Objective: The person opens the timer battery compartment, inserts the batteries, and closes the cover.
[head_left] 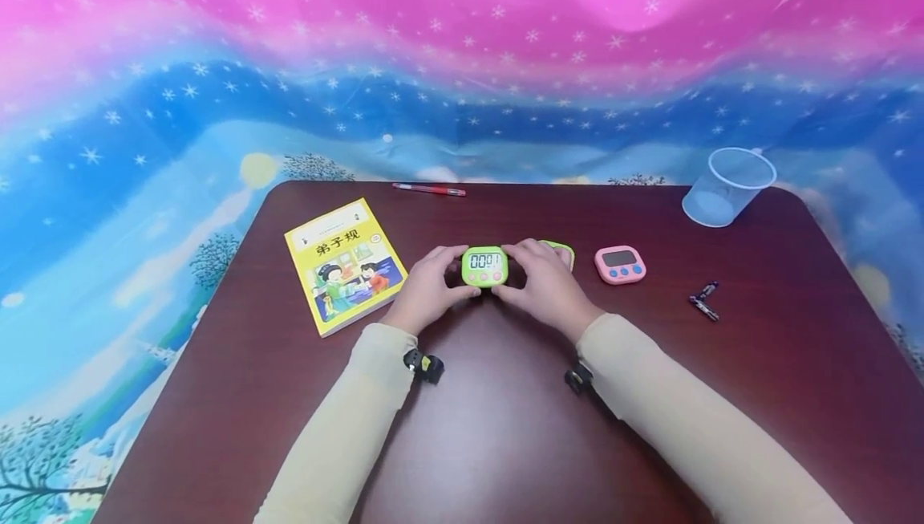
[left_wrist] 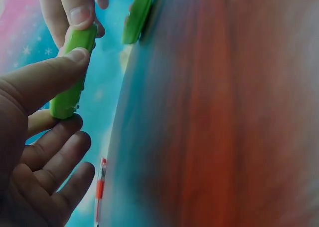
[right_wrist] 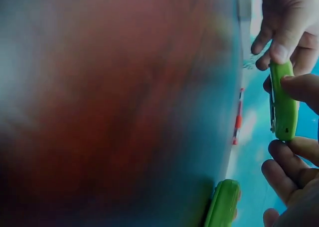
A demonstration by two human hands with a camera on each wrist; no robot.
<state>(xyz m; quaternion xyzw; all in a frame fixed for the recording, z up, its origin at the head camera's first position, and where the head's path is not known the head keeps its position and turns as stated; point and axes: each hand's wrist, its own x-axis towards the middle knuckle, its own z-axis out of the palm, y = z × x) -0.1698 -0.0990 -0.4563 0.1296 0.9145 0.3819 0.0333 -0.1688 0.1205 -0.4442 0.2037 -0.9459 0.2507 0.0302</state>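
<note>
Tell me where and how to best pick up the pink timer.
Probably pinch the pink timer by its left and right edges, coming from above. It lies flat, face up, on the table, with free space on both sides, and the right hand is nearest.

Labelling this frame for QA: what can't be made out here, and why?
- Green timer: digits too small to read for certain in the head view; both wrist views show only its edge.
- Second green piece: mostly hidden behind the right hand in the head view; edge-on and blurred in the wrist views.
- Small dark items by the pink timer: too small to identify.
- Left hand: its fingertips hidden behind the green timer.
</note>
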